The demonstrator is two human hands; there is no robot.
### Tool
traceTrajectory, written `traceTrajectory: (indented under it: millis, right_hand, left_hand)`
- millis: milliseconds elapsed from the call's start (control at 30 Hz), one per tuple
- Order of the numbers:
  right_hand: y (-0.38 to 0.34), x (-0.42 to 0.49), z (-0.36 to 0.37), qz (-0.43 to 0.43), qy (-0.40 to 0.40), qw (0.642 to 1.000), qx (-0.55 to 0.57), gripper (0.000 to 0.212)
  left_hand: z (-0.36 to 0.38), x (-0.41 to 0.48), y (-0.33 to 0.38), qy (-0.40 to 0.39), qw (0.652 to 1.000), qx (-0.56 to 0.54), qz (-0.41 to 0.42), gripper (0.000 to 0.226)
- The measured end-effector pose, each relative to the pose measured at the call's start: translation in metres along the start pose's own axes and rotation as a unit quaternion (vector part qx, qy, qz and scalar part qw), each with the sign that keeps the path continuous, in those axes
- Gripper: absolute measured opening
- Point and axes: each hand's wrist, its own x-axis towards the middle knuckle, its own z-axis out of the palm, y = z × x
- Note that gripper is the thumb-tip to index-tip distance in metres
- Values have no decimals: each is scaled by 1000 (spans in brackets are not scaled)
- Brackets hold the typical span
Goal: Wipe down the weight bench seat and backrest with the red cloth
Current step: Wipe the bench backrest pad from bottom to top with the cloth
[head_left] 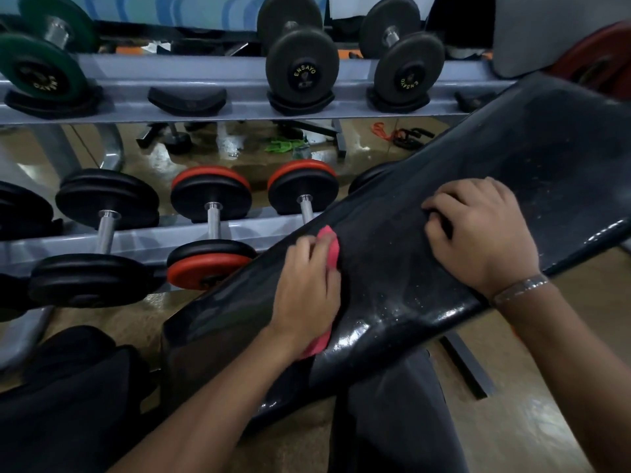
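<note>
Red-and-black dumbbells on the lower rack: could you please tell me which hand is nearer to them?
Left. The left hand, gripping the red cloth, is at the edge of the bench pad just right of the dumbbells; the right hand rests farther right on the pad.

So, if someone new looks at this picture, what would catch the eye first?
First the long glossy black vinyl bench pad, running diagonally from lower left to upper right. On it, the left hand holds a bunched red cloth against its left edge, while the right hand rests higher up with curled fingers. Behind stands a grey steel rack of black and red-and-black dumbbells.
</note>
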Motion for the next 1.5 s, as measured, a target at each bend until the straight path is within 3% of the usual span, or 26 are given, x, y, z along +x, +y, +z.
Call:
traceTrajectory:
  millis: [67, 167, 267, 367, 533, 600, 700, 733, 833, 933, 1000, 1067, 1133, 1200, 1267, 1333, 1433, 1500]
  right_hand:
    - [0, 0, 1, -5, 14, 1000, -1, 26]
    - [-1, 0, 2, -4, 21, 1000, -6, 28]
    - [-1, -1, 1, -1, 17, 1000, -6, 28]
    - [-1, -1, 1, -3, 21, 1000, -3, 26]
    - [0, -2, 2, -9, 31, 999, 0, 25]
    - [-1, -1, 2, -9, 33, 999, -2, 25]
    - [-2, -2, 2, -8, 33, 999, -5, 24]
    - [-2, -2, 2, -8, 35, 999, -4, 23]
    - [-1, -2, 3, -5, 37, 999, -4, 23]
    - [-1, -2, 3, -5, 37, 999, 1, 25]
    - [-1, -1, 4, -6, 46, 999, 0, 24]
    - [-1, -2, 6, -7, 56, 998, 0, 24]
    - [-1, -2, 5, -3, 61, 998, -2, 23]
    - [-1, -2, 6, 0, 62, 998, -2, 23]
    - [-1, -2, 7, 0, 61, 998, -1, 23]
    - [-1, -2, 5, 1, 59, 998, 3, 23]
    - [-1, -2, 5, 2, 54, 999, 9, 24]
    - [-1, -1, 5, 4, 59, 998, 10, 24]
  left_hand:
    - [-6, -13, -13, -21, 999, 25, 19, 54]
    - [-3, 2, -22, 15, 990, 98, -105, 50]
    - [6, 14, -2, 41, 979, 68, -185, 45]
    - [8, -8, 20, 33, 996, 34, -77, 53]
    - [-16, -43, -1, -80, 989, 12, 124, 54]
    - [-16, -28, -15, -68, 994, 41, 68, 52]
    - [-2, -3, -1, -3, 991, 49, -121, 59]
    - [3, -3, 10, 10, 990, 47, -131, 61]
    - [4, -29, 37, -26, 999, 24, 12, 57]
    - [-13, -49, 21, -106, 972, 32, 209, 53]
    - [-18, -45, 1, -110, 964, 47, 238, 53]
    - [-15, -31, -6, -82, 987, 48, 126, 54]
    - [-5, -15, 5, -31, 997, 48, -53, 57]
    - [5, -10, 28, 9, 990, 54, -127, 61]
    - [11, -22, 52, 19, 996, 52, -68, 58]
    - [9, -41, 62, -21, 997, 38, 60, 56]
    - [-5, -44, 36, -87, 965, 43, 243, 53]
    - [-8, -35, 18, -95, 965, 52, 238, 54]
